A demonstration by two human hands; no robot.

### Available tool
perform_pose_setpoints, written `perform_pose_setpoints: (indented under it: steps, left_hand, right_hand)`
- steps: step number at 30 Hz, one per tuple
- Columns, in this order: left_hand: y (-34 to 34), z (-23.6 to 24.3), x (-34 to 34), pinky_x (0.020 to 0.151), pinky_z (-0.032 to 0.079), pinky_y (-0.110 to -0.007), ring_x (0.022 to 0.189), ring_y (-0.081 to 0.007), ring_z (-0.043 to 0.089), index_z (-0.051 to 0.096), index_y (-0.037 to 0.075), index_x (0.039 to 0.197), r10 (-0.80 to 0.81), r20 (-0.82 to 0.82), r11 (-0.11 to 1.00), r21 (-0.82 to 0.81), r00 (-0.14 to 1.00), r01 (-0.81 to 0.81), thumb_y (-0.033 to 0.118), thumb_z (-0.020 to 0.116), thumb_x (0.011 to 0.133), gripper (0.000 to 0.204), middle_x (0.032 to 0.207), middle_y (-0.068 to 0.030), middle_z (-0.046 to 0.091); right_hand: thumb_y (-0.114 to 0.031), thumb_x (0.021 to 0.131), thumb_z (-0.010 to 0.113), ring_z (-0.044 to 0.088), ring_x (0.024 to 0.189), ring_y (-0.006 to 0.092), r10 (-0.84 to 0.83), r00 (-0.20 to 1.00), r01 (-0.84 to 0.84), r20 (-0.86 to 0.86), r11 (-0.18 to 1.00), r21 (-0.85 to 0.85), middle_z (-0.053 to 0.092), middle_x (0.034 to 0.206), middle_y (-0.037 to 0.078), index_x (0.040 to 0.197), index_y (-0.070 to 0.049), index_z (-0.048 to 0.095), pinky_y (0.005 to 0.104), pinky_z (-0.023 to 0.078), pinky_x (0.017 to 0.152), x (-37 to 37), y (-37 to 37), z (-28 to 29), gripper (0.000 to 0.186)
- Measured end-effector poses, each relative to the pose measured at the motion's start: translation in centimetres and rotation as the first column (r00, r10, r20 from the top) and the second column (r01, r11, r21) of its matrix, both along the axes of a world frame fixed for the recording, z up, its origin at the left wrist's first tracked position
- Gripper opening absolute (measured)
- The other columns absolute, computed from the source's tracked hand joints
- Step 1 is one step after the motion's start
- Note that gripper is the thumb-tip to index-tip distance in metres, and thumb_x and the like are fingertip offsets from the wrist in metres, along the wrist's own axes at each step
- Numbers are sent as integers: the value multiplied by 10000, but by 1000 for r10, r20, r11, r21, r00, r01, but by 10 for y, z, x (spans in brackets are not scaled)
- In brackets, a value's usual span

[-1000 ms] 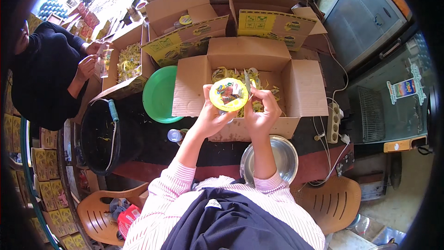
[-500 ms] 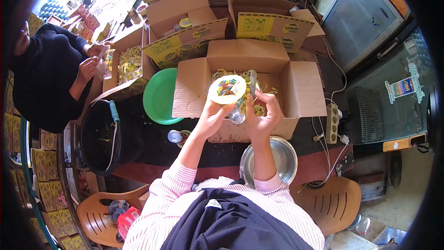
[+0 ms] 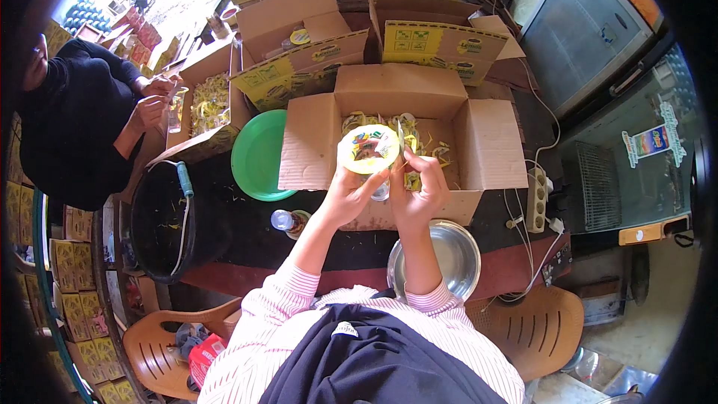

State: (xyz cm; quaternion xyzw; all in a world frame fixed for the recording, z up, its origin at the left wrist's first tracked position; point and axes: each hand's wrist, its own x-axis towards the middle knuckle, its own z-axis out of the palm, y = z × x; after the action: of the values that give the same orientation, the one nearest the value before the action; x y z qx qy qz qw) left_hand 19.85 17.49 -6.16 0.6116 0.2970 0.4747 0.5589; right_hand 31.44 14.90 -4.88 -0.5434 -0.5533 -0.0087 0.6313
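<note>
My left hand (image 3: pixel 345 196) is closed around a clear plastic cup (image 3: pixel 380 192) with a printed yellow film lid (image 3: pixel 369 150), its top facing me. At the lid's right edge, my right hand (image 3: pixel 419 187) pinches a thin grey knife-like blade (image 3: pixel 401 135), seen nearly edge-on. Its handle is hidden in the fingers. Both hands are over the front of an open cardboard box (image 3: pixel 400 81). Curled yellow film strips (image 3: pixel 432 151) lie inside that box, behind the hands.
A steel bowl (image 3: pixel 458 254) sits beneath my right forearm. Left are a green basin (image 3: pixel 250 157), a black bucket (image 3: pixel 161 217) and a clear bottle (image 3: pixel 283 221). Open cartons (image 3: pixel 299 60) stand behind. A co-worker (image 3: pixel 71 127) handles a cup at far left; a power strip (image 3: pixel 536 198) lies right.
The blade has turned more edge-on and moved in against the lid's rim. My right hand has shifted slightly left, and the cup has tilted so its lid faces me more.
</note>
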Motion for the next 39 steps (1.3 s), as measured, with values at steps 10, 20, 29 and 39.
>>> perform_pose_setpoints:
  steps: [10,20,29,39]
  left_hand:
    - [7,-18,-7,931,351,-289,1078,-156,467,488,-16,1152,44,-182,988,153,982,-16,46,583,822,349,1143,-82,521]
    - [8,-3,-12,860,422,-286,995,-140,513,421,4,1175,-73,-120,995,65,990,81,56,645,743,490,1110,-89,516]
    - [11,-8,-7,853,442,-288,986,-143,530,444,6,1151,-63,-110,997,42,992,68,46,716,683,543,1091,-76,530]
    - [12,-5,-7,861,435,-280,1009,-130,521,369,-3,1208,-80,-49,997,2,996,80,31,682,724,577,1105,-85,529]
  right_hand:
    - [89,638,643,596,621,170,108,992,-108,-69,994,0,630,793,103,849,-7,615,252,471,570,10,8,1,233]
    - [111,640,605,614,654,183,165,984,-169,-67,983,-70,619,771,106,881,-15,629,265,479,602,17,11,2,273]
    - [102,635,607,609,645,170,212,972,-221,-98,970,-97,613,755,102,889,-11,629,262,474,605,18,11,7,279]
    - [85,670,613,600,628,147,115,979,-124,-170,991,-43,620,756,97,868,-9,626,258,464,592,18,8,-2,220]
